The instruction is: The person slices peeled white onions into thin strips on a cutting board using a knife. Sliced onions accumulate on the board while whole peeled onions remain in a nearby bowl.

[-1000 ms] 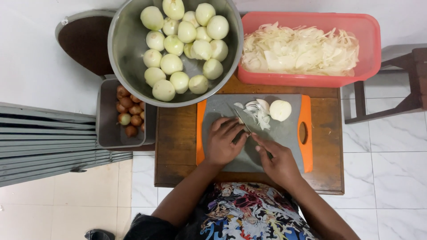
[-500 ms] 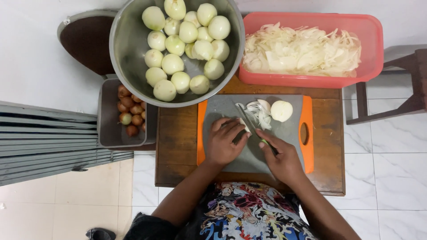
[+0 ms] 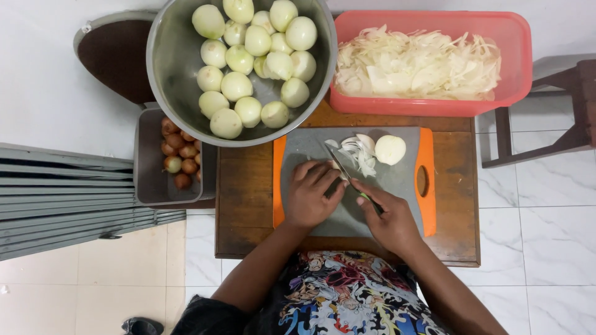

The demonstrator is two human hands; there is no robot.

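Note:
My left hand [image 3: 313, 193] presses down on a piece of onion, mostly hidden under its fingers, on the grey cutting board with orange ends [image 3: 397, 186]. My right hand [image 3: 388, 220] grips a knife [image 3: 343, 170] whose blade lies against the left fingertips. Thin onion slices [image 3: 360, 153] lie just beyond the blade. A peeled onion half [image 3: 390, 149] rests to their right.
A steel bowl [image 3: 180, 105] of several peeled onions stands at the back left. A red tub [image 3: 515, 68] of sliced onion sits at the back right. A grey bin [image 3: 149, 180] holds unpeeled onions beside the small wooden table [image 3: 242, 205]. A wooden stool [image 3: 565, 93] stands right.
The knife has shifted slightly left along the onion piece, leaving a few more slices. My left hand's fingers have crept back a little. The bowls and tub are unmoved.

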